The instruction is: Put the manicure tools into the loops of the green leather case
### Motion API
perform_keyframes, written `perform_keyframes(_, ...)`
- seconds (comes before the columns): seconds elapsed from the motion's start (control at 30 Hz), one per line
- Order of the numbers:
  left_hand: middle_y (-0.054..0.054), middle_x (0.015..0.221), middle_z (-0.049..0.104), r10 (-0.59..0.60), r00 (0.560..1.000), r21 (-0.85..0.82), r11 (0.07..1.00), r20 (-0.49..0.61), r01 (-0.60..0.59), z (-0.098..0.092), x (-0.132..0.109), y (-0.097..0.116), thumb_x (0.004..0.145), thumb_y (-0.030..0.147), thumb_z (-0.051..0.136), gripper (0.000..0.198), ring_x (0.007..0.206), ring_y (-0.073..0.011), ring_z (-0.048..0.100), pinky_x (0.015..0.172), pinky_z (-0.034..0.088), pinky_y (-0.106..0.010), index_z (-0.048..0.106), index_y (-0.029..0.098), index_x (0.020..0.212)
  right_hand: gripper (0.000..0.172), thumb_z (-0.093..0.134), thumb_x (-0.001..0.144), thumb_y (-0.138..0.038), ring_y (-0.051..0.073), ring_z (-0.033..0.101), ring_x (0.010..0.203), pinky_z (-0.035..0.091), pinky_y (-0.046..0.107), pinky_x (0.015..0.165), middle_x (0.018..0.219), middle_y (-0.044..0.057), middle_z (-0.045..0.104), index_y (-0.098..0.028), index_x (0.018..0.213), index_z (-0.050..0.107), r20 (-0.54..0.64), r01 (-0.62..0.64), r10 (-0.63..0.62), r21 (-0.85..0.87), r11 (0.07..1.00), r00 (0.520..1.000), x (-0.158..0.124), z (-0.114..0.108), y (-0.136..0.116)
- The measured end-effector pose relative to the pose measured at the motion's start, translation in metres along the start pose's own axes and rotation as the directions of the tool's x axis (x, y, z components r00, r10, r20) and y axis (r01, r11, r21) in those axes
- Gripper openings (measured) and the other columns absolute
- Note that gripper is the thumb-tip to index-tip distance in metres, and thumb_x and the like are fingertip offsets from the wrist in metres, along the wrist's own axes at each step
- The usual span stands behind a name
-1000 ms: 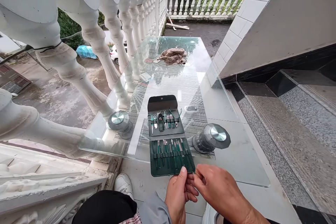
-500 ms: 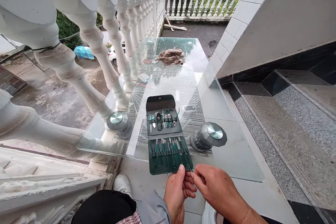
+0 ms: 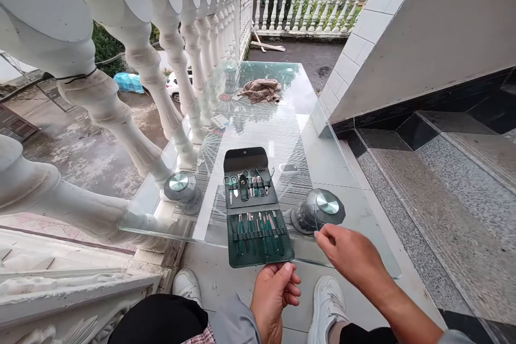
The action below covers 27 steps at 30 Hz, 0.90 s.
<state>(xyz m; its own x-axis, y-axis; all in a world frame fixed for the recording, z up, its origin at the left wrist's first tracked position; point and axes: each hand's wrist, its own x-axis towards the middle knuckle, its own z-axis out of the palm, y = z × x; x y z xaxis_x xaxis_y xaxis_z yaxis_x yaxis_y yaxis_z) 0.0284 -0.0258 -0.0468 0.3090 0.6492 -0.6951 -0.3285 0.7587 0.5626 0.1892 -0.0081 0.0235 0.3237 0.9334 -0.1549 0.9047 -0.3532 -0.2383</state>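
Note:
A dark green manicure case (image 3: 261,264) lies unfolded on the glass tabletop, its near end reaching past the glass edge. Scissors (image 3: 231,189), nail clippers (image 3: 261,185) and cuticle nippers (image 3: 266,183) sit under straps in its upper panel. Several slim green-handled tools (image 3: 264,234) fill the lower panel. My left hand (image 3: 276,290) is at the case's near edge, fingers curled and thumb against them; whether anything is between them is hidden. Off to the right, over the glass, my right hand (image 3: 350,252) pinches a thin, needle-like tool (image 3: 315,216) pointing up.
The glass table (image 3: 350,226) rests on dark faceted supports (image 3: 316,209). A brown cloth (image 3: 261,90) and a small card (image 3: 220,121) lie farther back. White balusters (image 3: 151,78) line the left; stone steps (image 3: 439,172) rise on the right.
My right hand has moved away from my left hand, to the right and upward, with the thin tool in its pinch. The left hand stays by the case.

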Motion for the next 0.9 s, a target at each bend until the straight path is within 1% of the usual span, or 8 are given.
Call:
perform_keyframes(0.13,-0.002,0.066,0.058,0.023,1.0,-0.003,1.0,0.001,-0.023,-0.001,-0.007,0.003,0.051,0.051,0.082,0.054,0.051,-0.0077,0.049,0.046,0.036,-0.019,0.061,0.011,0.08,0.034,0.036,0.084,-0.032,0.014,0.045,0.049,0.022,0.025,0.048,0.054,0.002,0.054,-0.021,0.054,0.047,-0.006,-0.058,0.058,-0.106,0.993,0.998,0.023,-0.001,0.001)
perform_keyframes(0.37,-0.002,0.069,0.059,0.051,0.999,-0.028,0.998,-0.016,-0.052,-0.005,-0.01,0.006,0.053,0.049,0.082,0.053,0.053,-0.0082,0.051,0.048,0.038,-0.019,0.061,0.01,0.082,0.034,0.037,0.084,-0.036,0.015,0.045,0.05,0.024,0.025,0.049,0.057,0.002,0.058,-0.021,0.055,0.046,0.062,-0.098,0.104,-0.102,0.99,0.993,0.035,-0.005,0.013)
perform_keyframes(0.43,-0.002,0.069,0.059,0.055,0.998,-0.034,0.998,-0.019,-0.055,-0.005,-0.009,0.006,0.054,0.05,0.081,0.053,0.053,-0.0081,0.051,0.047,0.039,-0.019,0.061,0.01,0.082,0.034,0.038,0.084,-0.039,0.015,0.044,0.05,0.024,0.026,0.049,0.056,0.002,0.057,-0.022,0.056,0.045,0.048,-0.098,0.104,-0.115,0.989,0.993,0.032,-0.007,0.015)
perform_keyframes(0.5,-0.003,0.069,0.059,0.055,0.998,-0.049,0.997,-0.031,-0.056,-0.006,-0.008,0.005,0.056,0.051,0.08,0.052,0.053,-0.008,0.051,0.047,0.039,-0.019,0.061,0.01,0.081,0.034,0.04,0.085,-0.042,0.015,0.044,0.05,0.023,0.026,0.049,0.054,0.001,0.054,-0.022,0.058,0.045,-0.009,-0.068,0.067,-0.116,0.991,0.998,0.026,-0.007,0.012)
perform_keyframes(0.63,-0.004,0.068,0.06,0.066,0.993,-0.088,0.993,-0.099,-0.074,-0.005,-0.009,0.004,0.062,0.052,0.077,0.047,0.052,-0.0084,0.051,0.045,0.039,-0.019,0.06,0.01,0.077,0.029,0.044,0.086,-0.039,0.014,0.048,0.056,0.027,0.025,0.053,0.058,0.0,0.054,-0.021,0.063,0.048,-0.148,0.158,-0.159,-0.019,0.987,0.976,0.004,0.007,-0.004)
perform_keyframes(0.73,-0.004,0.068,0.061,0.094,0.988,-0.097,0.99,-0.126,-0.107,-0.003,-0.012,0.004,0.067,0.051,0.075,0.045,0.052,-0.0091,0.053,0.045,0.04,-0.019,0.061,0.01,0.077,0.028,0.045,0.087,-0.037,0.012,0.049,0.058,0.03,0.024,0.056,0.06,-0.001,0.055,-0.02,0.065,0.048,-0.138,0.273,-0.258,0.103,0.956,0.956,-0.01,0.023,-0.02)
perform_keyframes(0.8,-0.005,0.069,0.061,0.109,0.986,-0.097,0.988,-0.127,-0.122,-0.003,-0.013,0.004,0.068,0.052,0.074,0.045,0.053,-0.0093,0.054,0.045,0.041,-0.019,0.061,0.01,0.078,0.03,0.045,0.087,-0.039,0.012,0.047,0.055,0.029,0.023,0.054,0.058,-0.002,0.055,-0.021,0.063,0.046,-0.117,0.245,-0.229,0.146,0.958,0.966,-0.013,0.03,-0.028)
perform_keyframes(0.9,-0.004,0.069,0.061,0.13,0.983,-0.093,0.986,-0.129,-0.142,-0.004,-0.013,0.002,0.067,0.053,0.074,0.046,0.053,-0.0091,0.054,0.045,0.04,-0.019,0.062,0.01,0.079,0.036,0.046,0.085,-0.045,0.012,0.045,0.051,0.025,0.023,0.05,0.054,-0.003,0.053,-0.021,0.059,0.042,-0.061,0.145,-0.136,0.182,0.973,0.989,-0.01,0.031,-0.036)
